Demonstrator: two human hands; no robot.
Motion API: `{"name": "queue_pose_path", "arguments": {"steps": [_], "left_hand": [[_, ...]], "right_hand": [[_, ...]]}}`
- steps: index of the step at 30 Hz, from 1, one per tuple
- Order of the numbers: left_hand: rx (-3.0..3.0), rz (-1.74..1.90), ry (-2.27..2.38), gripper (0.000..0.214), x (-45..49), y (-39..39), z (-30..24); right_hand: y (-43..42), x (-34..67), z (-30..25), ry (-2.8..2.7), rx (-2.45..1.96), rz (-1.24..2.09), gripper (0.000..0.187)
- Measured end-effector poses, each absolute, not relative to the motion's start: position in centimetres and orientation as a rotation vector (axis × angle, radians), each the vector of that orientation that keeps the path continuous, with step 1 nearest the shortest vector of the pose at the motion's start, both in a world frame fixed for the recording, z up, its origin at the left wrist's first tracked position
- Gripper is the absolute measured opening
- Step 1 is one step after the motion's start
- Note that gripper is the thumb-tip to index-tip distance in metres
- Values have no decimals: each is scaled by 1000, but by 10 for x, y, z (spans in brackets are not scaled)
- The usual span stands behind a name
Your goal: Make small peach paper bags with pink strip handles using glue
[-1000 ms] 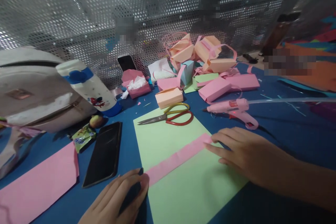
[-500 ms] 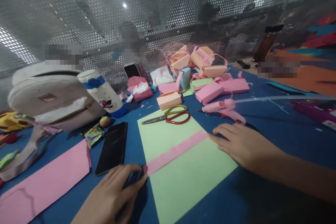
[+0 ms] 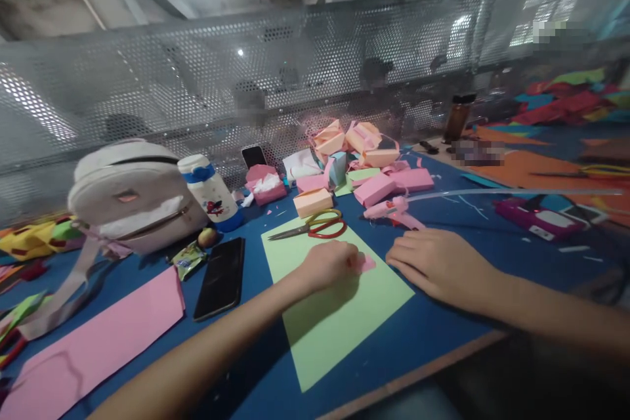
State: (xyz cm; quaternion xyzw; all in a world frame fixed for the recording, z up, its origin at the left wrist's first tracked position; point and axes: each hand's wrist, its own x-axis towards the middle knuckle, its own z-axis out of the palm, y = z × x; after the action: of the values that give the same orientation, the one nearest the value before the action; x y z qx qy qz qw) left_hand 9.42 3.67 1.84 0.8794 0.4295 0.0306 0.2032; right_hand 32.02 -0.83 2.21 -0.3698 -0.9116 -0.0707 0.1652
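Note:
My left hand (image 3: pixel 329 266) is closed over a pink paper strip, above the sheet of light green paper (image 3: pixel 339 325). Only a short end of the pink paper strip (image 3: pixel 367 264) shows past the knuckles; the rest is hidden. My right hand (image 3: pixel 433 262) lies palm down at the green sheet's right edge, fingers stretched out, apart from the strip. Scissors (image 3: pixel 315 228) with red and yellow handles rest on the top of the sheet. Just beyond my right hand lies a pink glue gun (image 3: pixel 392 211) with a long clear glue stick.
On the left are a dark phone (image 3: pixel 220 279), a folded pink paper (image 3: pixel 103 341), a snack packet (image 3: pixel 188 258), a white bottle (image 3: pixel 209 193) and a pale backpack (image 3: pixel 132 197). Folded paper boxes (image 3: pixel 374 189) pile up at the back. A purple device (image 3: pixel 539 218) sits at right.
My left hand has moved right and up along the strip, now bunched under it. My right hand no longer touches the strip's end. The view has tilted up.

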Motion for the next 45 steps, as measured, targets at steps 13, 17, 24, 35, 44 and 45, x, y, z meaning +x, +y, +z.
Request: {"name": "queue_pose_path", "arguments": {"steps": [13,17,24,35,44,45], "left_hand": [[1494,563,681,36,73,-14,60],[1407,602,742,35,53,-19,49],[1298,695,833,39,34,-2,14],[1412,733,909,38,24,9,-15],[1580,740,976,29,26,-8,-9],[1606,745,982,28,26,-10,-8]], "right_hand": [[-1,285,55,-2247,-796,1042,23],[12,261,47,-2105,-590,1474,26],[50,229,8,-1939,-631,1798,47],[48,228,-13,-2214,-628,1615,37],[39,228,-12,-2233,-661,1520,28],[39,228,-12,-2204,-654,1550,27]]}}
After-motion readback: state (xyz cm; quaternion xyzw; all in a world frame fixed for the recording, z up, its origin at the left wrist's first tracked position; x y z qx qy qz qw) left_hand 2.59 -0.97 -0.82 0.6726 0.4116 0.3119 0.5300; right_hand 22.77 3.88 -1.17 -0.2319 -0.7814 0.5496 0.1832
